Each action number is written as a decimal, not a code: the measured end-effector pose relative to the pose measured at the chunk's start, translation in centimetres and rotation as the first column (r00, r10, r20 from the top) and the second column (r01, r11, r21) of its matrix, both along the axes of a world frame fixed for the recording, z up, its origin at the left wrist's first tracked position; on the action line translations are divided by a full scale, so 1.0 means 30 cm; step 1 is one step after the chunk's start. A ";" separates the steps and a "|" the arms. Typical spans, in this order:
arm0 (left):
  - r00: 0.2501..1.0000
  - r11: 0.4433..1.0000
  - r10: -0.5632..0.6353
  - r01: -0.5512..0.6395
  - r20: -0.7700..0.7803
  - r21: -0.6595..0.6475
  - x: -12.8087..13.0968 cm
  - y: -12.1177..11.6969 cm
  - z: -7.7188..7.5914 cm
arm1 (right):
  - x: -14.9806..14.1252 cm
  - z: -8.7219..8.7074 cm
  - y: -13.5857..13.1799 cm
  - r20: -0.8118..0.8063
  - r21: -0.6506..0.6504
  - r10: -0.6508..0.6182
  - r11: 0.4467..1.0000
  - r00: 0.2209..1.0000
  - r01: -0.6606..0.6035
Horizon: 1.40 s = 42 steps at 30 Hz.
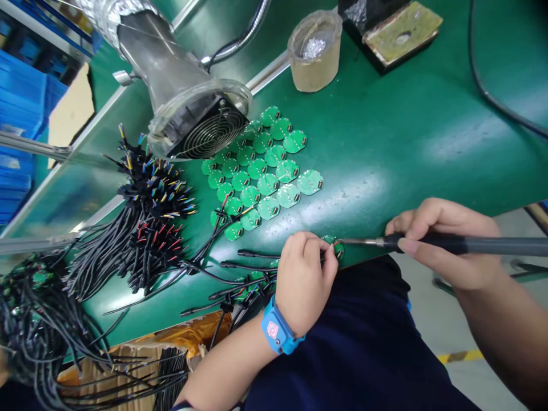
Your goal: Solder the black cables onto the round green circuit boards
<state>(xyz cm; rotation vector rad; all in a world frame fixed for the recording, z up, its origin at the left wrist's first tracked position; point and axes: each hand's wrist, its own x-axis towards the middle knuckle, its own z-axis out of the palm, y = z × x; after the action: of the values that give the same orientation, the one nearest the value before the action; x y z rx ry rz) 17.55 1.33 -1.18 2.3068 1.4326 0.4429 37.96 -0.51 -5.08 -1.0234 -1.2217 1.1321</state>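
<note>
While the left hand's fingers pinch a red wire at a green board and the right hand's grip a soldering iron, a slip could burn a nearby fingertip.

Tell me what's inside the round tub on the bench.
The tub holds a shiny, silvery clump. Whatever lies beneath the clump is covered, and the near wall hides the lower part of the inside, so I cannot tell what is there.
</note>
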 end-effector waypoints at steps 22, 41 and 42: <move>1.000 0.999 -0.001 0.001 -0.005 0.053 0.002 -0.001 -0.013 | -0.007 0.012 0.006 -0.059 0.006 -0.094 0.995 0.994 0.095; 1.000 0.991 0.013 -0.010 0.019 -0.135 -0.001 0.020 0.010 | 0.000 0.006 -0.005 0.110 -0.043 -0.036 0.998 0.993 0.041; 1.000 0.990 0.012 -0.009 0.019 -0.141 -0.002 0.021 0.010 | -0.002 0.007 -0.003 0.091 -0.041 -0.034 0.998 0.995 0.038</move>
<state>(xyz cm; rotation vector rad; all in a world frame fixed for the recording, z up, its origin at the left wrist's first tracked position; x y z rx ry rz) 17.50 1.97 -0.88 2.1785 1.4206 0.3543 37.92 -0.60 -4.87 -1.1352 -1.2502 1.0986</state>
